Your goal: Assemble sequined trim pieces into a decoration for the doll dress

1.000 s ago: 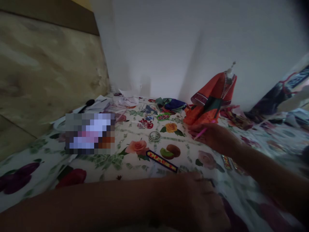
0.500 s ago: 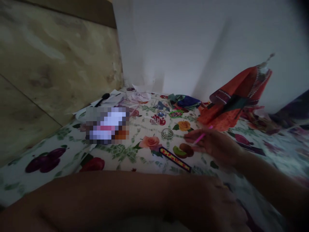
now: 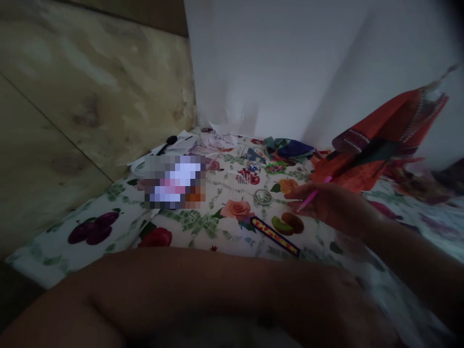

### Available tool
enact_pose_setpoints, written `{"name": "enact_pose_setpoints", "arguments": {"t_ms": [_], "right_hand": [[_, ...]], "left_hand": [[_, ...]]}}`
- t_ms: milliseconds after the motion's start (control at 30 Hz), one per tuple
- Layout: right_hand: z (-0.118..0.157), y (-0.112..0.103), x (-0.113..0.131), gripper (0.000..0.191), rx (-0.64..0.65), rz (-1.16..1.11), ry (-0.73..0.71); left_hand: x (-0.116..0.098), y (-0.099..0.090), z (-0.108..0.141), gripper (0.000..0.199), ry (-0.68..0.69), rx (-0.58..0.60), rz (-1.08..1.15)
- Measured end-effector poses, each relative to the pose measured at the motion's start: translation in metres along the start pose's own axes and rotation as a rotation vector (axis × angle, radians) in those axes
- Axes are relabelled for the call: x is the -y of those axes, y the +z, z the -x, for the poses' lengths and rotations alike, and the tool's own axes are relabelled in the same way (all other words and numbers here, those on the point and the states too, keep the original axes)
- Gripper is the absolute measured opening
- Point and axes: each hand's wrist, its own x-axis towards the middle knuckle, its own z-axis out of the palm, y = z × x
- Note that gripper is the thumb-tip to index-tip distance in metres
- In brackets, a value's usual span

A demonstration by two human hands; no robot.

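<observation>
My right hand holds a thin pink pen-like stick between its fingers, its pale tip pointing down and left. My left forearm crosses the foreground, and my left hand lies at the lower right, dark and blurred, so its fingers do not show clearly. Left of my right hand is a narrow dark-edged strip with a red and yellow pattern, flat on the flowered cloth. A round ring-like roll lies beyond the strip. Farther back are a green-rimmed dish of tiny coloured pieces and a small blue-white heap.
A small orange dress stands up behind my right hand. Crumpled green and blue fabric lies near the white wall. At left are a pixelated bright-screened object, a black spoon-shaped thing, papers and a marbled panel.
The view has turned a little left, so things appear farther right. My right hand keeps the pink stick in much the same pose. The cloth's left edge now shows.
</observation>
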Motion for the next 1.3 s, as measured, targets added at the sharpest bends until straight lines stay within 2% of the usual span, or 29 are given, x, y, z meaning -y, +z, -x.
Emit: {"name": "enact_pose_setpoints", "arguments": {"t_ms": [200, 400, 567, 733, 800, 867, 1000, 1133, 1300], "right_hand": [[-0.016, 0.024, 0.002, 0.026, 0.001, 0.076, 0.020], [-0.028, 0.037, 0.007, 0.027, 0.153, 0.201, 0.012], [-0.041, 0.033, 0.002, 0.029, 0.156, 0.217, 0.017], [-0.038, 0.024, 0.023, 0.028, 0.112, 0.175, -0.004], [-0.034, 0.025, 0.030, 0.028, 0.081, 0.149, -0.012], [-0.033, 0.028, 0.030, 0.028, 0.090, 0.155, 0.018], [-0.040, 0.037, 0.014, 0.030, 0.143, 0.210, 0.101], [-0.052, 0.037, 0.014, 0.033, 0.067, 0.177, 0.075], [-0.050, 0.033, 0.044, 0.032, 0.026, 0.150, 0.010]], "left_hand": [[-0.005, 0.008, 0.001, 0.030, -0.070, -0.033, 0.037], [-0.002, 0.010, 0.002, 0.033, -0.046, -0.095, 0.040], [-0.001, 0.003, 0.001, 0.030, -0.071, -0.040, 0.108], [-0.001, 0.002, -0.001, 0.029, -0.089, -0.019, 0.134], [0.000, 0.004, -0.001, 0.025, -0.081, -0.058, 0.129], [0.000, 0.008, -0.001, 0.024, -0.085, -0.146, 0.121], [0.001, 0.012, 0.000, 0.029, -0.098, -0.272, 0.100], [0.002, 0.011, 0.001, 0.032, -0.080, -0.293, 0.110], [0.002, 0.010, 0.003, 0.027, -0.099, -0.245, 0.127]]}}
